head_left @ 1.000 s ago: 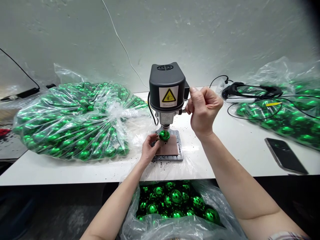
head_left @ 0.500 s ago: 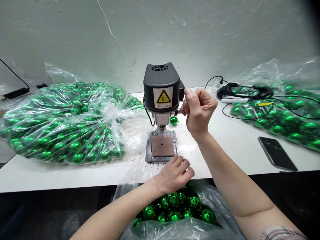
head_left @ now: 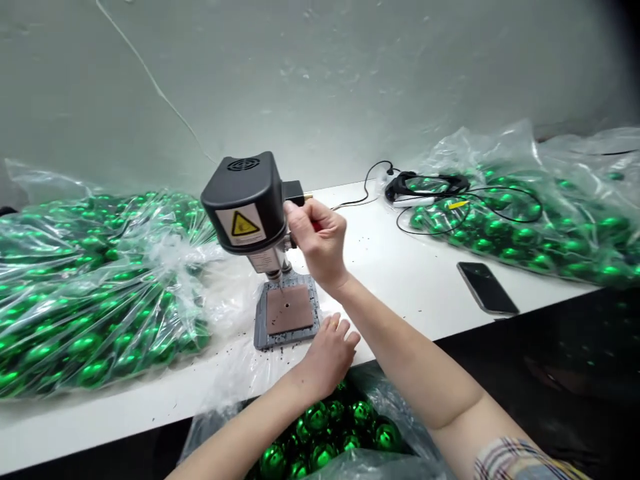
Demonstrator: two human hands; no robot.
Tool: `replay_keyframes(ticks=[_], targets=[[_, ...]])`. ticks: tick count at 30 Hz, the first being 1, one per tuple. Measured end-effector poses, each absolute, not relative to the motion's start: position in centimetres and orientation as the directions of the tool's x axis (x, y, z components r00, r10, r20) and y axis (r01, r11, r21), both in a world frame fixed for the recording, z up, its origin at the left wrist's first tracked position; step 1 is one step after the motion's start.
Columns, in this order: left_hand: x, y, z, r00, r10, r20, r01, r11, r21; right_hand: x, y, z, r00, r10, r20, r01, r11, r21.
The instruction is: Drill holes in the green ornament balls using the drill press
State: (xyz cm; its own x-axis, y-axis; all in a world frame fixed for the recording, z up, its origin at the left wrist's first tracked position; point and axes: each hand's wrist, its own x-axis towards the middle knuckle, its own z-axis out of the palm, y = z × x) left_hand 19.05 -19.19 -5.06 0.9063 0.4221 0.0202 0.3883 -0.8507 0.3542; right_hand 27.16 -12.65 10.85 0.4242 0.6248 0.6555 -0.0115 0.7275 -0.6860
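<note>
A small black bench drill press (head_left: 245,207) with a yellow warning label stands on the white table. My right hand (head_left: 320,243) is closed around the feed lever at its right side; the fingers cover most of the lever, and a bit of red shows between them. Below the drill bit, a brown square plate (head_left: 290,310) with a small dark hole lies on the grey base (head_left: 260,333), and no bauble is on it. My left hand (head_left: 333,350) hovers by the base's front right corner with loosely bent, parted fingers, holding nothing visible. Beneath it are shiny green baubles (head_left: 320,420) in an open plastic bag.
Big clear bags of green baubles lie at left (head_left: 100,307) and right (head_left: 520,227). A black headband-like device (head_left: 425,187) with cables rests on the right bag. A phone (head_left: 487,288) lies near the front edge of the table (head_left: 400,280). Dark specks surround the base.
The view has turned right, so everything sits further left and tilts. My right hand stays on the lever; my left hand remains near the base. The loose bauble behind the press is now out of sight.
</note>
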Motion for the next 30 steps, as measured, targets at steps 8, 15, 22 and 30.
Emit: replay_keyframes(ticks=[8,15,22,30], targets=[[10.5,-23.2,2.9,0.873,0.346,-0.344,0.482,-0.503,0.718,27.3,-12.9,11.4,0.411,0.639,0.65,-0.051,0.728,-0.683],[4.0,-18.0,1.2,0.556,0.823,-0.117,0.621,-0.317,0.717,27.1,-12.8,11.0,0.439,0.616,0.654,-0.01,0.731,-0.682],[0.0,-5.4,-1.8,0.017,0.996,0.085,0.864,-0.057,0.5,27.0,-12.8,10.4,0.469,0.592,0.655,0.033,0.73,-0.683],[0.7,4.5,-2.8,-0.008,1.0,-0.005,0.944,0.009,0.331,26.8,-13.2,10.4,0.472,0.614,0.632,-0.022,0.725,-0.689]])
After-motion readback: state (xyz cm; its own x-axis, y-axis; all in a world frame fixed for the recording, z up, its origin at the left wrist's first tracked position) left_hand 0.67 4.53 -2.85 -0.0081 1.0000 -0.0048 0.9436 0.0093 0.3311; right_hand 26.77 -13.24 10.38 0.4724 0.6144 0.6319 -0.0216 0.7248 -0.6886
